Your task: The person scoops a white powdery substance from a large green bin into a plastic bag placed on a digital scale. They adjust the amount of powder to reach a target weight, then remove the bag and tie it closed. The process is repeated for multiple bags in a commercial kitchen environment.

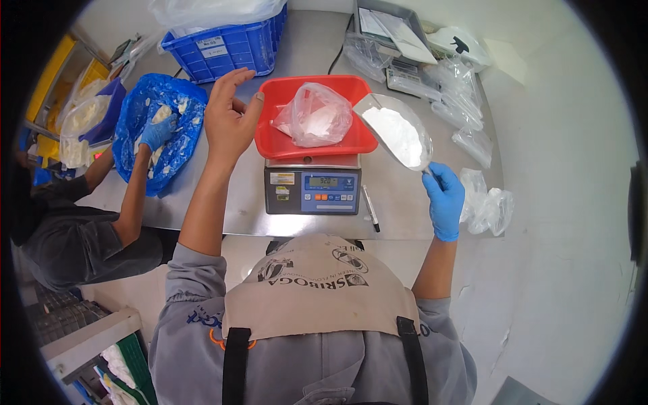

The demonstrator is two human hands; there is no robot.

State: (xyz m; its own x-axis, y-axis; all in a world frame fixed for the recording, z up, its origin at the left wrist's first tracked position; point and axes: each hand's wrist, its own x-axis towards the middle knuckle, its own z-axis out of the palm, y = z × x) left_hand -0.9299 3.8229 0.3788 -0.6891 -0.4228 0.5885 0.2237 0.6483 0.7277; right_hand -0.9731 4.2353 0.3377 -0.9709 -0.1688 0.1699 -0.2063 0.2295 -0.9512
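A clear scoop heaped with white powder is held by its handle in my right hand, which wears a blue glove. The scoop's tip overlaps the right rim of a red plastic tray. That tray rests on a digital scale with a lit display. Inside it lies a clear plastic bag containing pale powder. Bare and raised, my left hand is beside the tray's left edge, fingers apart and holding nothing. A marker pen lies right of the scale.
At left, a co-worker's gloved hand is among pale lumps in a blue-lined container. A blue crate stands behind. Plastic bags, a calculator, a grey tray and a spray bottle are at back right.
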